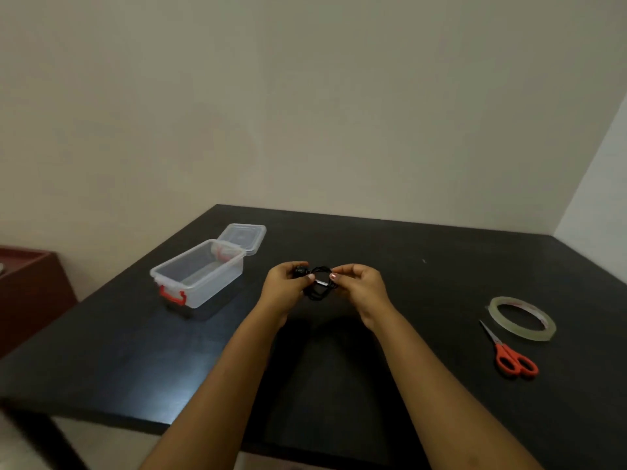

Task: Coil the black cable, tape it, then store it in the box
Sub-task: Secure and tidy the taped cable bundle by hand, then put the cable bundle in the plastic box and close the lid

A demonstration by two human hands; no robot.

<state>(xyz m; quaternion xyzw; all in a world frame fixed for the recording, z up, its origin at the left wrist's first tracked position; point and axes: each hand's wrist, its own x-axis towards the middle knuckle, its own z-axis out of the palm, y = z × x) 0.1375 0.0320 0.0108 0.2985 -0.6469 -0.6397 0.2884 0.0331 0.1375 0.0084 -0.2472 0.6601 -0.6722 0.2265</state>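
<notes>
In the head view, a black bench (pixel 407 252) is set into a corner of plain beige walls (pixel 305 113). Above it the coiled black cable (pixel 320 290) is gripped by the left hand (pixel 283 288) and the right hand (pixel 363 290), between an open clear box (pixel 217 283) and a tape roll (pixel 519 329).

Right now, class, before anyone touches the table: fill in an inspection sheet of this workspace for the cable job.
Surface: dark table, bare between the items.
Job's things: black cable coiled, held above the table; clear box on the left, open, looks empty; its lid off, behind it; tape roll flat on the right.
Clutter: scissors, red handles, blades together, beside the roll.
Grippers: left hand and right hand each pinch the coil.
Cables: only the black cable.
Surroundings: plain wall; red-brown furniture at far left.
</notes>
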